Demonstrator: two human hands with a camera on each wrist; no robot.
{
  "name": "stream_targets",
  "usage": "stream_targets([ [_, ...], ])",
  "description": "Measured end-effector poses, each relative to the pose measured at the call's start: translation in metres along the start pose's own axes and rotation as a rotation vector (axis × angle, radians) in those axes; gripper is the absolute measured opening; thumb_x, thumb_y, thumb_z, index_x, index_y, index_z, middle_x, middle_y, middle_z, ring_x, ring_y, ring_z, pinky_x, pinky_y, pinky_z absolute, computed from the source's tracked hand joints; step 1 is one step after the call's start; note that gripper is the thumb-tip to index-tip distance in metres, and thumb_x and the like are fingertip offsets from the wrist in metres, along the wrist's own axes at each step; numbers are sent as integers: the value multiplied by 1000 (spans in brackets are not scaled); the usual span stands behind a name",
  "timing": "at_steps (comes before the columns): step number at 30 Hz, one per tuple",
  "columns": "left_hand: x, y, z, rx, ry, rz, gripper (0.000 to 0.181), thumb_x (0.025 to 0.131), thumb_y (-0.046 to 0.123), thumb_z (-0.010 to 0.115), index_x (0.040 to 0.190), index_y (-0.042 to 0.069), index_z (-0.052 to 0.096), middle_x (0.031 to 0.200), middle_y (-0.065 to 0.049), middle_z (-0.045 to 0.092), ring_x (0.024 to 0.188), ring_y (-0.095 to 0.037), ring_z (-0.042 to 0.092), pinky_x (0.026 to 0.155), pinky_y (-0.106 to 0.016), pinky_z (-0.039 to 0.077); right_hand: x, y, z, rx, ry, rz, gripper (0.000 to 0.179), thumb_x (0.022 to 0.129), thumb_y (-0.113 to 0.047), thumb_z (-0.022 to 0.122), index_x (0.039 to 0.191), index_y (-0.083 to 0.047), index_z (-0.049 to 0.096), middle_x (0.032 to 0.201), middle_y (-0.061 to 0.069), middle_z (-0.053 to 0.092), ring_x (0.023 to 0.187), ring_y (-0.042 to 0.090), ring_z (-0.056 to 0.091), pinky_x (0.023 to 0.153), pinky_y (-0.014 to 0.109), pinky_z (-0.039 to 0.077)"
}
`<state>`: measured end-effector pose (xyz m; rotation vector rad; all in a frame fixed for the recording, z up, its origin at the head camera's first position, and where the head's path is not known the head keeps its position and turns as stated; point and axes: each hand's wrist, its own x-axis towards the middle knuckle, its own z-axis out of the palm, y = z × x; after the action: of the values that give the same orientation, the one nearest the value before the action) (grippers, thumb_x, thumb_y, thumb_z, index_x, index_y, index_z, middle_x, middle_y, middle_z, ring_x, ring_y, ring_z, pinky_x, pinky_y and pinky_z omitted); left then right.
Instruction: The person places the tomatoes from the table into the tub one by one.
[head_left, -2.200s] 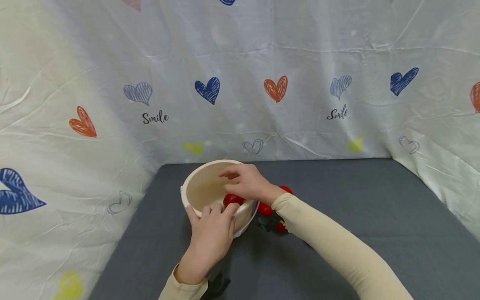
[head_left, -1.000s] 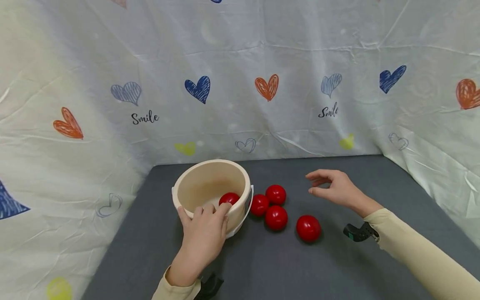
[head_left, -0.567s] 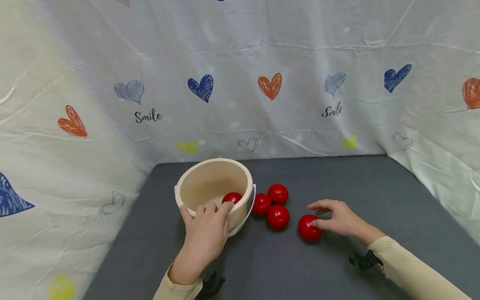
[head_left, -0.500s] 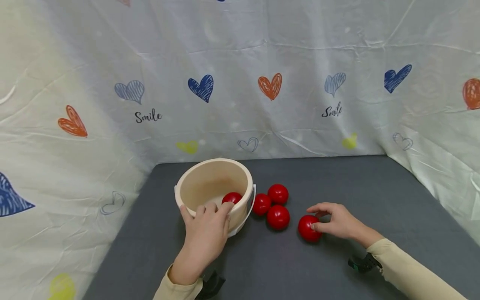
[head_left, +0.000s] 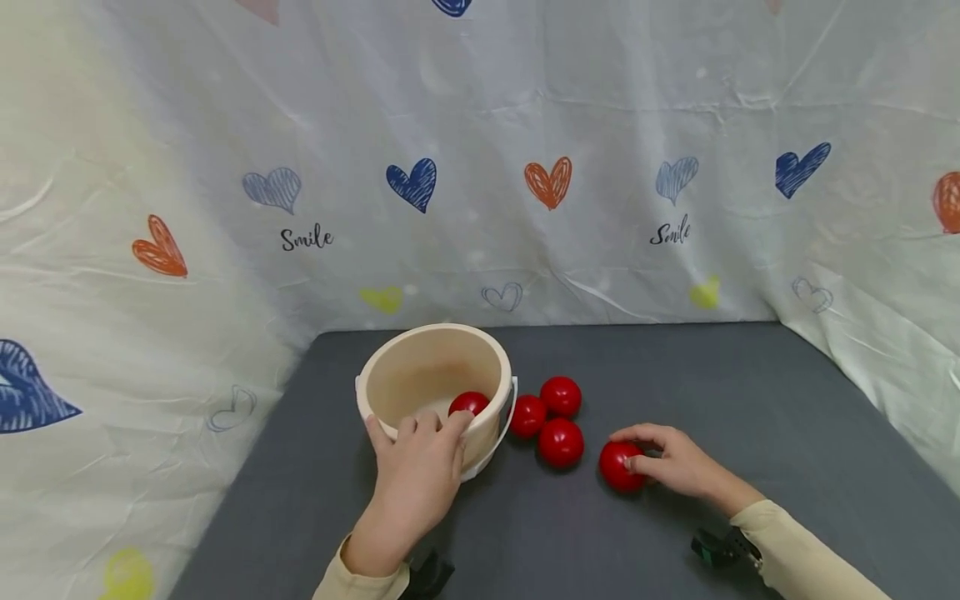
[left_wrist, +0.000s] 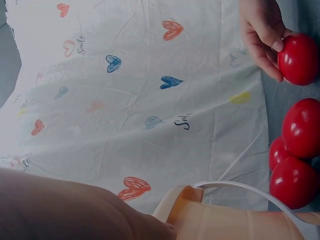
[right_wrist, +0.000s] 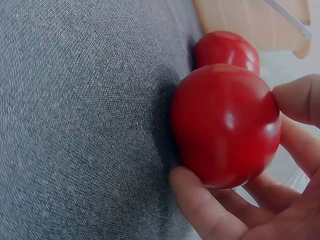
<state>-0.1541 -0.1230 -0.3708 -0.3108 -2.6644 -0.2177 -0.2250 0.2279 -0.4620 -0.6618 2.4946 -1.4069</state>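
A cream bucket (head_left: 405,371) with a thin white handle stands on the grey cloth, its mouth tilted toward me. My left hand (head_left: 416,483) grips the near rim, fingers hooked over it. One red ball (head_left: 468,403) lies inside the bucket, partly hidden by the rim. To the right, my right hand (head_left: 678,462) holds a glossy red ball (head_left: 617,467) between thumb and fingers. In the right wrist view this held ball (right_wrist: 222,125) sits close against the cloth, with a fingertip (right_wrist: 187,182) low at its side and the thumb (right_wrist: 300,100) opposite.
Three more red balls cluster beside the bucket: a back one (head_left: 561,397), a left one (head_left: 528,416) and a front one (head_left: 560,443). The bucket's handle (head_left: 504,437) hangs down close to them. A white curtain (head_left: 480,233) printed with hearts rises behind the grey table (head_left: 720,375).
My right hand has left the bucket, swung out to the right and come down onto the outermost red ball, its fingers now round it. The left hand has stayed on the rim.
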Motion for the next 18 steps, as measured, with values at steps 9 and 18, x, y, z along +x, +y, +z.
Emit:
stream_targets([
  [9, -4, -1, 0, 5, -3, -1, 23, 90, 16, 73, 112, 22, 69, 86, -10, 63, 88, -35, 60, 97, -85, 28, 0, -1, 3, 97, -52, 61, 39, 96, -8, 59, 133, 5, 61, 134, 32, 60, 91, 2, 63, 66, 31, 60],
  [18, -1, 0, -1, -1, -7, -3, 22, 91, 17, 72, 113, 21, 69, 88, -11, 65, 88, -36, 61, 98, -85, 27, 4, -1, -4, 157, -116, 80, 44, 98, -8, 57, 138, 9, 55, 135, 35, 57, 94, 6, 66, 69, 32, 61],
])
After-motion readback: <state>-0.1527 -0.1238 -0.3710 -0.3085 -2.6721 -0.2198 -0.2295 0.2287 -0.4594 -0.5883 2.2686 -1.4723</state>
